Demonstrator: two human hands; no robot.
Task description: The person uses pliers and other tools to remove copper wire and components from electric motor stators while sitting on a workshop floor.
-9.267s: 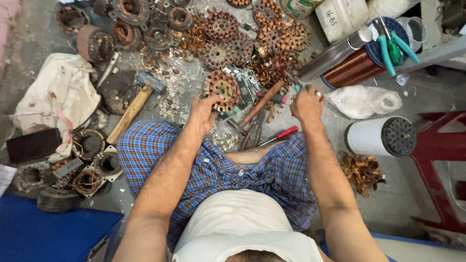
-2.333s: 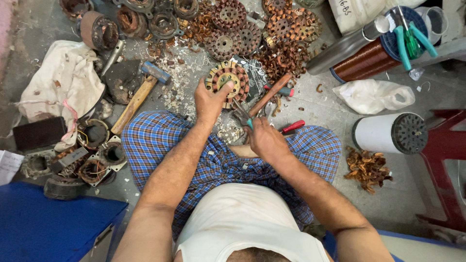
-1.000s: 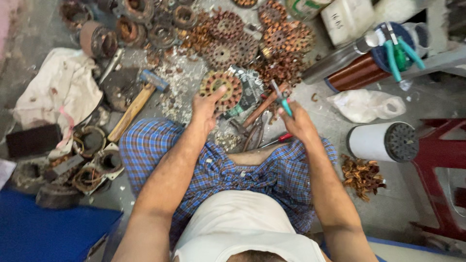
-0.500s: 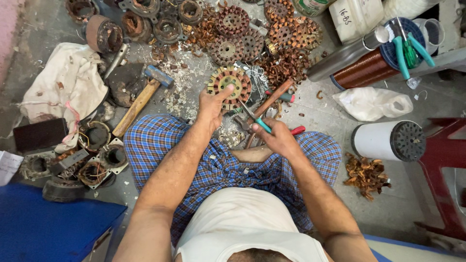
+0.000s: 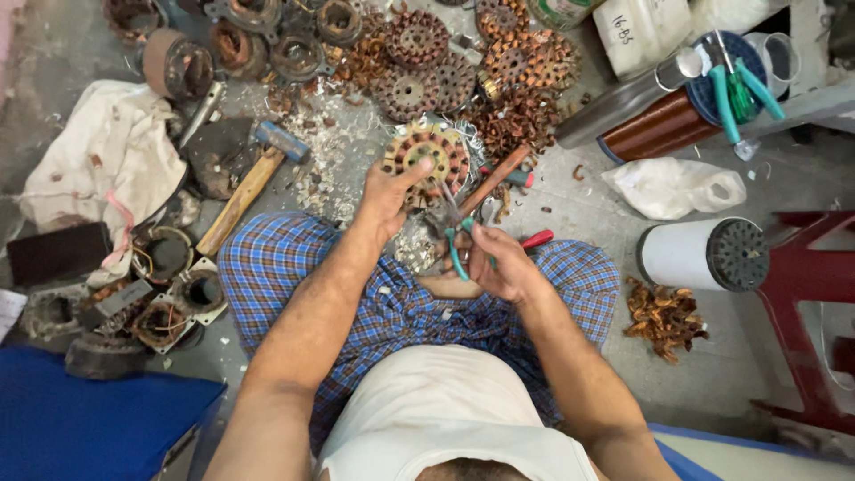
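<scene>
The left hand (image 5: 385, 194) closes its fingers around the near rim of a round copper-wound stator (image 5: 427, 160), propping it on the floor just beyond the person's checked-cloth knees, while the right hand (image 5: 500, 264) is wrapped tight around the teal handles of a pair of pliers (image 5: 456, 230) whose tips point up at the stator's lower edge. A wooden-handled hammer (image 5: 249, 184) lies on the floor to the left, a heap of similar stators (image 5: 463, 62) spreads toward the floor's far edge, and a white cylinder (image 5: 699, 255) lies on its side at the right.
</scene>
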